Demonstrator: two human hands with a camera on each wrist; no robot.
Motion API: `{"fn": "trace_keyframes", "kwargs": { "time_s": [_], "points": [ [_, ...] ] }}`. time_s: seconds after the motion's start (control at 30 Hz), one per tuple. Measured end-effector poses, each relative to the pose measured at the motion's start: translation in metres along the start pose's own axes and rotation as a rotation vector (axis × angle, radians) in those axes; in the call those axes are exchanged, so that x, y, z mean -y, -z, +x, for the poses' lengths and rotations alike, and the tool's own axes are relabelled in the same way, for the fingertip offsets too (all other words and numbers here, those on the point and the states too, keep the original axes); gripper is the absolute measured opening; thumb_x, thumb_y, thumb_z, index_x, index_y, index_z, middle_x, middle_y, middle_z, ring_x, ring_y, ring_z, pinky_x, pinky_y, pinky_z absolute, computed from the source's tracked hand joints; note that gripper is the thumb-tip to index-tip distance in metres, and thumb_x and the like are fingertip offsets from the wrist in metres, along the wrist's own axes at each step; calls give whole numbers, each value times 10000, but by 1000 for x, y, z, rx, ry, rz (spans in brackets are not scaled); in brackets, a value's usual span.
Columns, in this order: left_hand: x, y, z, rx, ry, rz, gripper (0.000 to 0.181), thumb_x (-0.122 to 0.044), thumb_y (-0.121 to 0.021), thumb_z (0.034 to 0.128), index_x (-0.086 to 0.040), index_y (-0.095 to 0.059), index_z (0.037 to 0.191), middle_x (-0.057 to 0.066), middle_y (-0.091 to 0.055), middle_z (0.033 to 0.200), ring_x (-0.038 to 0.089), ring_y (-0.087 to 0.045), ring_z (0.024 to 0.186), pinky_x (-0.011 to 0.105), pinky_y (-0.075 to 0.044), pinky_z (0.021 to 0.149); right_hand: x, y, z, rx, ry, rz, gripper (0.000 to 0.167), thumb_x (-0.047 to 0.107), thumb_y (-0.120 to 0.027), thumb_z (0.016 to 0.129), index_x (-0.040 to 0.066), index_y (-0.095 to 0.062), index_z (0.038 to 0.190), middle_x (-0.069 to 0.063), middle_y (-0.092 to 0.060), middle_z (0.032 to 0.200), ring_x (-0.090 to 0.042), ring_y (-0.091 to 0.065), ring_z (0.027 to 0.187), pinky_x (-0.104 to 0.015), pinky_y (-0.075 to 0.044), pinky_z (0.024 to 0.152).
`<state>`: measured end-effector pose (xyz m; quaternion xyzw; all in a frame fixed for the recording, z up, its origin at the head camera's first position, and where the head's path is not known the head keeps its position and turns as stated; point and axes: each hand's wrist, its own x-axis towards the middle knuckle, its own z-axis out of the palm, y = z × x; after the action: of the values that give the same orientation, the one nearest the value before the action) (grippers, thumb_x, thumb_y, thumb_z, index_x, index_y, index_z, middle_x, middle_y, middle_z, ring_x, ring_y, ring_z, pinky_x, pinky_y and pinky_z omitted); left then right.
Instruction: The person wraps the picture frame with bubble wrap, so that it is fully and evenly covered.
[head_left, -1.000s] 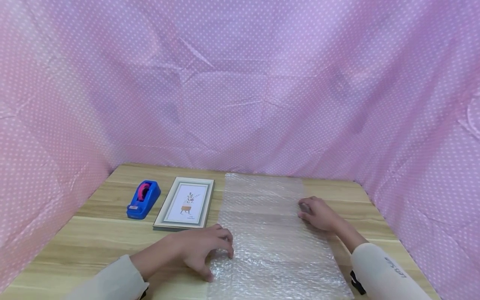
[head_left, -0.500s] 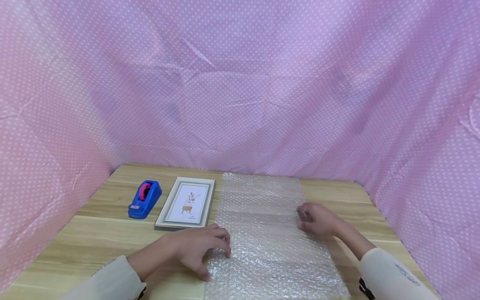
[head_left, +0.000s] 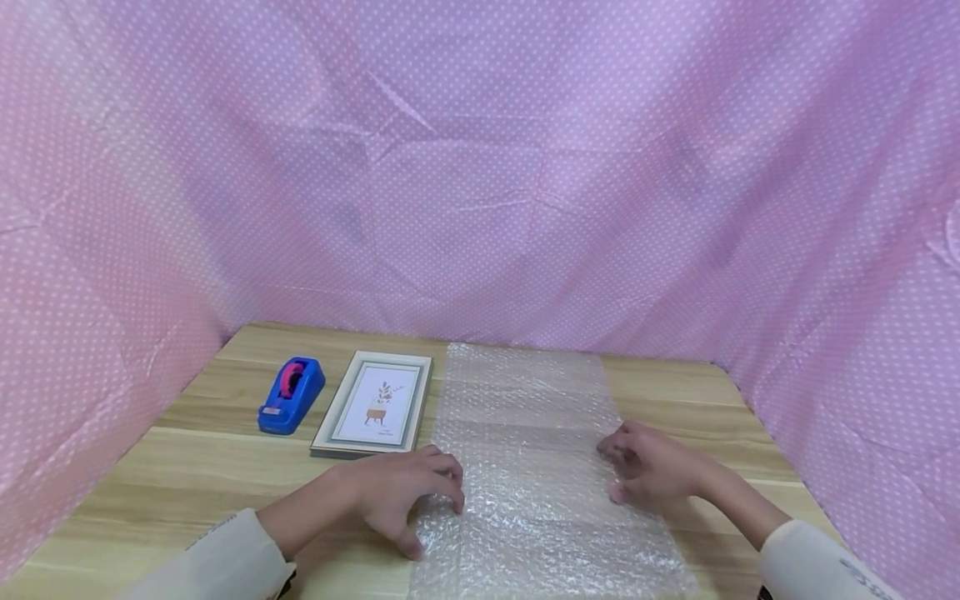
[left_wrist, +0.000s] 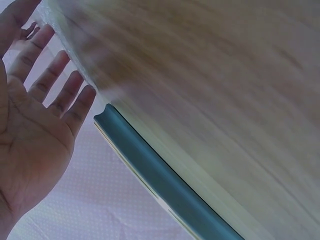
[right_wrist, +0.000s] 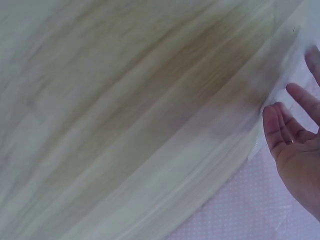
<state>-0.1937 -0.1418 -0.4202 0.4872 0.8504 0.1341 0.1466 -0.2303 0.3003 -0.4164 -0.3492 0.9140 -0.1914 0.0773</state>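
Note:
A clear sheet of bubble wrap (head_left: 532,475) lies flat on the wooden table, running from the back edge toward me. My left hand (head_left: 397,496) rests on its left edge with thumb and fingers spread and loosely bent. In the left wrist view those fingers (left_wrist: 47,82) look relaxed and grip nothing. On the right edge of the sheet, the fingertips of my right hand (head_left: 656,467) touch down, thumb apart from them. The right wrist view shows that hand (right_wrist: 297,150) with extended fingers at the film's edge. Beyond my left hand lies a cream picture frame (head_left: 375,404).
A blue tape dispenser (head_left: 291,398) with a pink core stands left of the picture frame. Pink dotted cloth (head_left: 480,208) hangs behind the table and along both sides. Bare wooden table top (head_left: 187,492) shows on the left.
My right hand has slid toward me along the right edge of the bubble wrap, its thumb and fingers spreading wider. My left hand has stayed nearly in place.

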Motion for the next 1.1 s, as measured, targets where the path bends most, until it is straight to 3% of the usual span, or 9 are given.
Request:
{"fn": "trace_keyframes", "kwargs": {
  "time_s": [0.23, 0.47, 0.77, 0.9, 1.1],
  "points": [
    [-3, -2, 4, -5, -9, 23, 590, -499, -849, 759, -399, -639, 1301, -147, -502, 1417, 84, -442, 1287, 333, -490, 1027, -5, 1, -3, 0, 17, 52, 605, 326, -883, 794, 37, -659, 1277, -10, -541, 983, -116, -497, 825, -231, -441, 671],
    [-9, -7, 9, -49, -57, 106, 578, -561, -831, 759, -394, -650, 1282, -160, -530, 1362, 70, -470, 1231, 321, -486, 1011, -6, 6, -3, 30, 19, -5, 611, 289, -876, 801, 28, -641, 1301, -22, -573, 1065, -128, -533, 887, -269, -486, 725],
    [-21, -9, 21, -54, -137, 146, 480, -581, -756, 839, -383, -674, 1269, -161, -560, 1274, 32, -478, 1086, 217, -458, 909, -10, 8, -5, 28, 61, -96, 561, 189, -879, 780, -11, -654, 1253, -49, -632, 1104, -171, -588, 920, -327, -537, 769],
    [-27, -11, 26, -67, -181, 194, 476, -573, -746, 839, -377, -676, 1267, -156, -566, 1237, 22, -470, 1033, 175, -424, 859, -13, 9, -5, 16, 105, -139, 550, 120, -880, 743, -29, -658, 1223, -74, -656, 1090, -194, -616, 933, -361, -553, 800],
    [-38, -17, 33, -68, -229, 251, 469, -576, -740, 840, -400, -680, 1271, -162, -563, 1191, 6, -438, 978, 139, -377, 795, -11, 11, -3, 28, 110, -171, 575, 57, -867, 699, -24, -662, 1229, -117, -664, 1136, -260, -647, 1001, -432, -569, 867]
  ]
}}
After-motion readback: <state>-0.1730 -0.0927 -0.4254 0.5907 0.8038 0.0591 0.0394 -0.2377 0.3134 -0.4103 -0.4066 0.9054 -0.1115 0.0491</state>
